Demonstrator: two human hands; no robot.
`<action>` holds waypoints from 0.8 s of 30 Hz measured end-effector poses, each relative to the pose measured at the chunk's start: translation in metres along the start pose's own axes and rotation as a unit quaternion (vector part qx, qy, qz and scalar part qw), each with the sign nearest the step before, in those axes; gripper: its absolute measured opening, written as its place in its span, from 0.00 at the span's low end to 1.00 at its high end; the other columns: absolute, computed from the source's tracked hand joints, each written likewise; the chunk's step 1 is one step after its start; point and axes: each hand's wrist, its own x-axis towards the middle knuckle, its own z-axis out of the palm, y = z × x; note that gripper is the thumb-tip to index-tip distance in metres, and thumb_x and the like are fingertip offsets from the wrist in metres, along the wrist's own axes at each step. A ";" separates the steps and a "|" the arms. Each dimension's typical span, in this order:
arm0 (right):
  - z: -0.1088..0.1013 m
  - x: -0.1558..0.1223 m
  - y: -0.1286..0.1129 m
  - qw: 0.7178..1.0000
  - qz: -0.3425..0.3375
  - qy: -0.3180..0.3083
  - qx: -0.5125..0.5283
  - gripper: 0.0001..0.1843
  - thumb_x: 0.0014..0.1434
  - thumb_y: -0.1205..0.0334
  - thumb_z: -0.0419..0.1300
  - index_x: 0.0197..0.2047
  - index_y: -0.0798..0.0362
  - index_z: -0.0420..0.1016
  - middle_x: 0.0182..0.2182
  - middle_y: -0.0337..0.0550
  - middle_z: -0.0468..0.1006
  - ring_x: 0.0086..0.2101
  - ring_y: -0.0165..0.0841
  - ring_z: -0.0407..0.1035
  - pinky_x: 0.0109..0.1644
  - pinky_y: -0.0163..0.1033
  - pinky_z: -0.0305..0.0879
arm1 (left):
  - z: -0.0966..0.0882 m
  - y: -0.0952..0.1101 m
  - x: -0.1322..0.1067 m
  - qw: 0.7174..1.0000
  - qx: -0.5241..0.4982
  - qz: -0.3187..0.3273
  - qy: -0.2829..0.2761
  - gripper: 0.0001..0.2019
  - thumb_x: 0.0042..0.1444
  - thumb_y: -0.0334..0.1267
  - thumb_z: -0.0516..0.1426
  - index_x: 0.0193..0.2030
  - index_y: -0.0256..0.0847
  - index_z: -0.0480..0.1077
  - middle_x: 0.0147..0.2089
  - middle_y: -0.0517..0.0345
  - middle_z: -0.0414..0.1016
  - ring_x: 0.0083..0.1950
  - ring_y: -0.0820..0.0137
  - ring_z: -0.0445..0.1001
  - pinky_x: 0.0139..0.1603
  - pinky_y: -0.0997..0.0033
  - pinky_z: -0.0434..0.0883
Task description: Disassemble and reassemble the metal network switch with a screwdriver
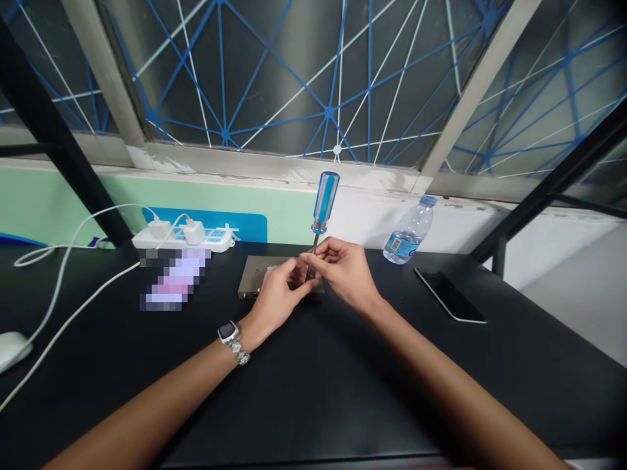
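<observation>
A screwdriver (326,201) with a clear blue handle stands nearly upright, handle on top and leaning slightly right. The fingertips of my right hand (350,273) pinch its thin shaft below the handle. My left hand (278,294), with a watch and a bracelet on the wrist, is by the lower end of the shaft. Its thumb and fingers are curled together there, and what they hold is hidden. Beneath both hands a flat grey-brown metal box (251,274) lies on the black table (313,398). The screwdriver's tip is covered by my fingers.
A water bottle (409,232) leans near the wall at right, with a dark phone (450,297) in front. At left are a white power strip (223,240) with plugged-in chargers, a blurred-out flat item (176,281), white cables (63,326) and a white mouse (14,349).
</observation>
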 end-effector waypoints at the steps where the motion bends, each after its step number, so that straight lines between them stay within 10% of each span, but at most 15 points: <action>1: 0.002 0.000 0.000 1.000 -0.005 0.012 -0.013 0.15 0.52 0.52 0.69 0.28 0.54 0.70 0.23 0.39 0.76 0.22 0.30 0.70 0.26 0.35 0.68 | 0.001 -0.001 0.000 1.000 -0.001 -0.006 0.008 0.06 0.57 0.38 0.61 0.39 0.38 0.72 0.33 0.56 0.78 0.34 0.67 0.76 0.37 0.70 0.72; 10: -0.013 -0.001 -0.012 0.991 0.012 -0.136 0.007 0.17 0.61 0.53 0.60 0.49 0.55 0.74 0.40 0.48 0.81 0.29 0.31 0.75 0.36 0.40 0.74 | -0.008 -0.002 0.003 0.995 -0.039 0.019 -0.091 0.10 0.64 0.35 0.52 0.39 0.37 0.75 0.39 0.53 0.80 0.41 0.65 0.78 0.43 0.69 0.71; 19: -0.001 0.000 0.000 0.998 -0.021 0.004 -0.057 0.14 0.54 0.52 0.67 0.30 0.53 0.71 0.25 0.40 0.77 0.26 0.31 0.72 0.30 0.36 0.69 | 0.001 -0.008 0.000 0.999 -0.034 -0.013 -0.008 0.10 0.57 0.42 0.61 0.39 0.38 0.71 0.33 0.56 0.77 0.34 0.68 0.75 0.38 0.70 0.72; 24: -0.005 -0.001 -0.007 0.996 -0.024 -0.032 -0.085 0.14 0.57 0.53 0.64 0.40 0.53 0.73 0.33 0.43 0.79 0.27 0.30 0.73 0.31 0.36 0.71 | -0.004 -0.011 0.004 0.995 -0.079 -0.010 -0.067 0.09 0.62 0.40 0.57 0.38 0.37 0.74 0.37 0.52 0.80 0.40 0.64 0.78 0.43 0.67 0.73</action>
